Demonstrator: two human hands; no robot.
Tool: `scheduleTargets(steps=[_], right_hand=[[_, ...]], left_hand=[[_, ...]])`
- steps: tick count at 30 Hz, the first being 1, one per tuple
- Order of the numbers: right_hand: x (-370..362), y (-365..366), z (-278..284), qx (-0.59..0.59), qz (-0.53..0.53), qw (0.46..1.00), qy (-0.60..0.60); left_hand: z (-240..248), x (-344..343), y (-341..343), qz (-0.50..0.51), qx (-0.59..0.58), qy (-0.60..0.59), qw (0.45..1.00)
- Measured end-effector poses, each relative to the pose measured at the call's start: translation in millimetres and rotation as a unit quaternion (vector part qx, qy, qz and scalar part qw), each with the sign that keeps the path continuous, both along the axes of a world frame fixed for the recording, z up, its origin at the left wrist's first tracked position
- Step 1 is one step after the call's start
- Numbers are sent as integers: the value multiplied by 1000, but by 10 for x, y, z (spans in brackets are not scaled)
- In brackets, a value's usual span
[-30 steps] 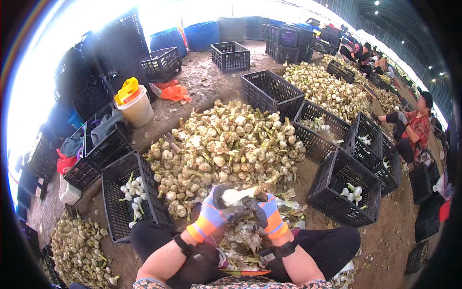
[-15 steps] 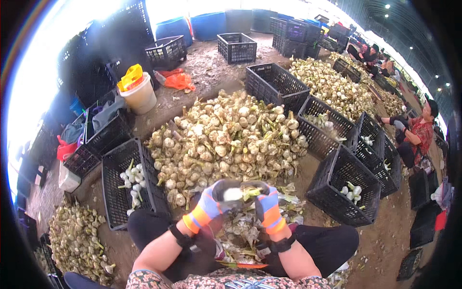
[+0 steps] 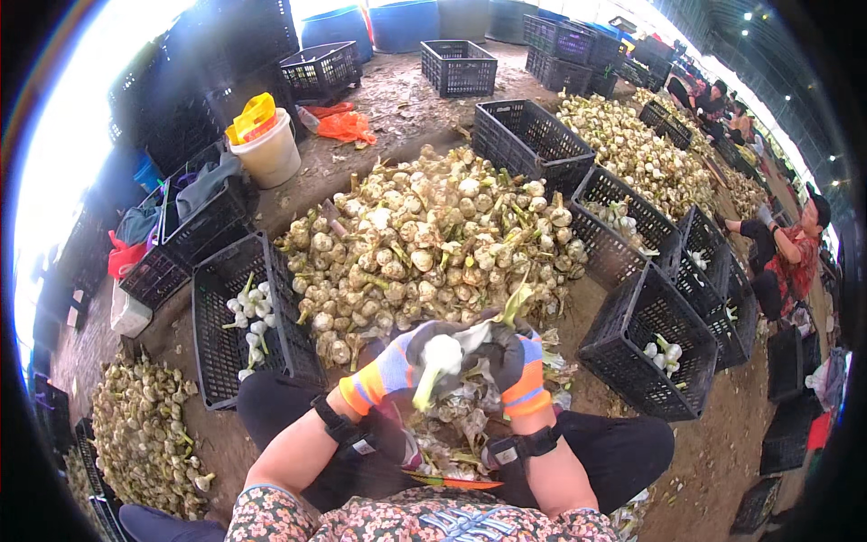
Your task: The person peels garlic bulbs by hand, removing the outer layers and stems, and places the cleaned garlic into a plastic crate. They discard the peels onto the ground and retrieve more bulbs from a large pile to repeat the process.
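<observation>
Above my lap, my left hand, in a grey, blue and orange glove, is closed round a white garlic bulb. The bulb's pale green stem points down toward me. Close beside it, my right hand, gloved alike, pinches a strip of garlic skin and leaf that stands up from its fingers. Whether the strip still joins the bulb I cannot tell. Peeled skins lie on the ground between my legs. Just beyond my hands rises a large heap of unpeeled garlic.
At my left, a black crate holds clean white garlic bulbs. Another crate at my right holds a few. More crates and garlic heaps stretch to the far right, where a person in red sits. A white bucket stands far left.
The bulb in my left hand has turned, its stem now toward me. My right hand has drawn a strip of skin and leaf upward. The view has shifted slightly.
</observation>
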State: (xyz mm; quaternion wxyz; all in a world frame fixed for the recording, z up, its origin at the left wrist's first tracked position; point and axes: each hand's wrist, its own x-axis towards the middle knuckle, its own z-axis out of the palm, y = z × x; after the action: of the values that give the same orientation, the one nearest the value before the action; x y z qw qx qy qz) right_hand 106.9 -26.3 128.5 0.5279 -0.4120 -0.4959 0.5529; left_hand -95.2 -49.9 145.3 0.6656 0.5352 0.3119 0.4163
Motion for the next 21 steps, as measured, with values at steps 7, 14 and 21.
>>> scheduleTargets(steps=[7, 14, 21], right_hand=[[403, 262, -530, -168, -79, 976, -112], [56, -66, 507, 5, 184, 965, -187], [-109, -102, 486, 28, 169, 868, -467]], left_hand=[[100, 5, -39, -16, 78, 49, 996], [1, 6, -55, 81, 181, 132, 971], [29, 70, -90, 24, 199, 269, 942]])
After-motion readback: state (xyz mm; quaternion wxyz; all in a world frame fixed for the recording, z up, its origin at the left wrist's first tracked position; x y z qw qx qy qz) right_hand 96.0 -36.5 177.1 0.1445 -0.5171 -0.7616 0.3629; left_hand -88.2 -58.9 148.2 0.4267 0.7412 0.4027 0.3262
